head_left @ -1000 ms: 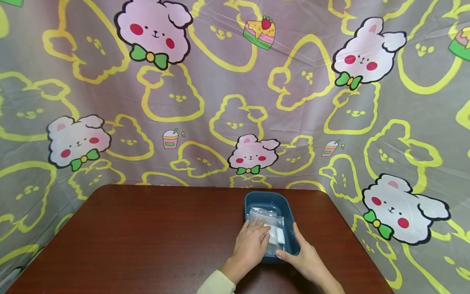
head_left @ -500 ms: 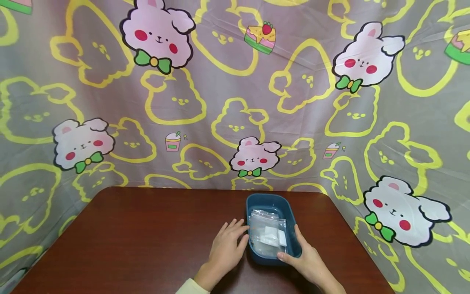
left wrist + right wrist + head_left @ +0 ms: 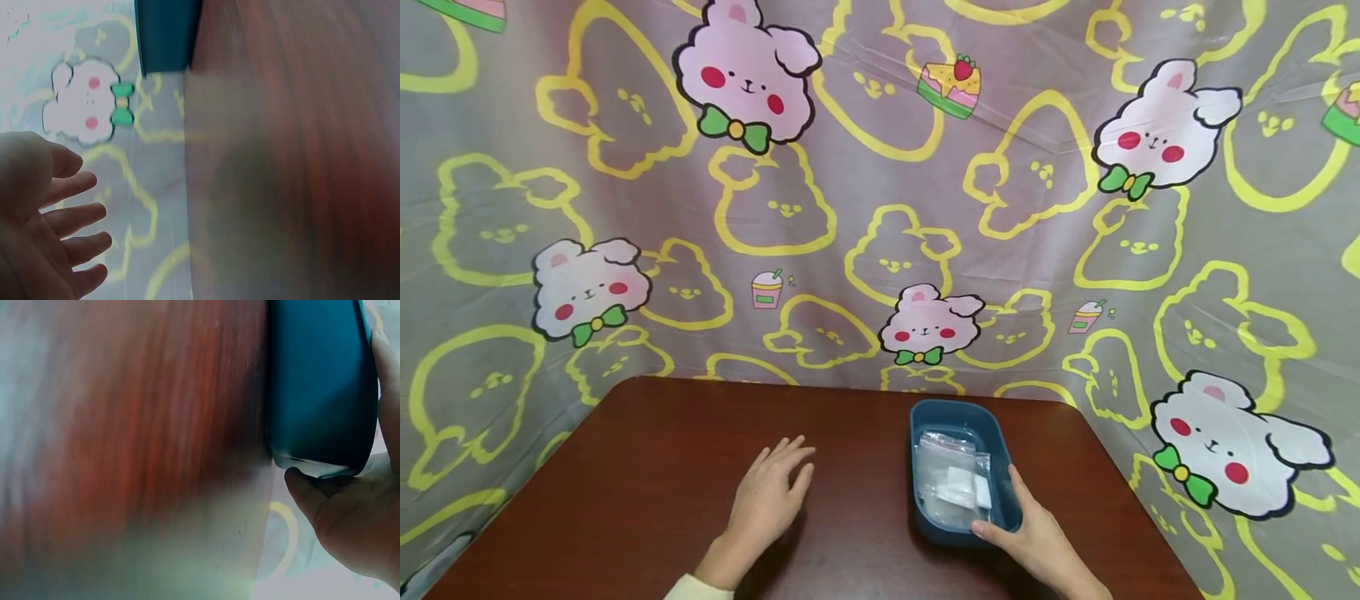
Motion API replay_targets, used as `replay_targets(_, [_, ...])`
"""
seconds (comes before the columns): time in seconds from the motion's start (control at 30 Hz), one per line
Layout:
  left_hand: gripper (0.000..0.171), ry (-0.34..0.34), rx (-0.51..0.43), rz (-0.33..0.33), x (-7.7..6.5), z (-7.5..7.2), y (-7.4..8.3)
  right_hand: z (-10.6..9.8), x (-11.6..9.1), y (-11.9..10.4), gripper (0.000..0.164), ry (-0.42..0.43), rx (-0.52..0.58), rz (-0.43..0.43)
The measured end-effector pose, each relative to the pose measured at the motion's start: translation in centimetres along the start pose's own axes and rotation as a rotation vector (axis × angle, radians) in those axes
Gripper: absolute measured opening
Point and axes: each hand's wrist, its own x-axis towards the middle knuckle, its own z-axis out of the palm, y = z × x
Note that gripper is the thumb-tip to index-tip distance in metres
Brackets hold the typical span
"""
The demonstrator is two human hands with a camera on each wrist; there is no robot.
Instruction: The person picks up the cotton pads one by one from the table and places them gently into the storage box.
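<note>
A dark blue plastic bin (image 3: 931, 527) stands at the right of the table, with clear zip-lock bags (image 3: 942, 467) lying in it. White pieces show through the bags; what they are I cannot tell. My right hand (image 3: 1039, 540) holds the bin's near right corner, its thumb over the near rim and its fingers along the right outer wall. In the right wrist view the thumb (image 3: 306, 494) lies at the bin's rim. My left hand (image 3: 767, 493) is over the table, well left of the bin, fingers extended and holding nothing. In the left wrist view its fingers (image 3: 87, 247) are spread apart.
The dark reddish-brown table (image 3: 647, 467) spreads to the left of the bin. A patterned cloth (image 3: 820, 208) with rabbit faces hangs behind the table and along both sides.
My left hand has come out of the bin, off the bags, and moved left over the table. The right hand has kept its hold on the bin's corner. The head view has shifted slightly.
</note>
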Motion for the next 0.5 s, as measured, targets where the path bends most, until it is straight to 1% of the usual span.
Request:
replay_targets(0.1, [0.027,0.010,0.022,-0.034,-0.5,-1.4,-1.8,-0.2,0.4,0.1,0.119,-0.017,-0.006,-0.001])
replay_targets(0.17, [0.028,0.003,0.036,-0.056,-0.9,-2.3,-3.0,-0.3,0.7,0.1,0.120,-0.036,-0.015,0.005])
replay_targets(0.3, [0.030,-0.014,0.065,-0.101,-1.7,-4.0,-5.3,-0.6,0.9,0.2,0.119,-0.062,-0.069,-0.007])
replay_targets(0.4, [0.033,-0.039,0.074,-0.143,-2.3,-5.1,-6.7,-0.9,0.8,0.4,0.115,-0.069,-0.102,-0.028])
replay_targets(0.5, [0.036,-0.087,0.072,-0.190,-3.0,-5.9,-7.7,-1.6,0.6,0.9,0.106,-0.064,-0.101,-0.028])
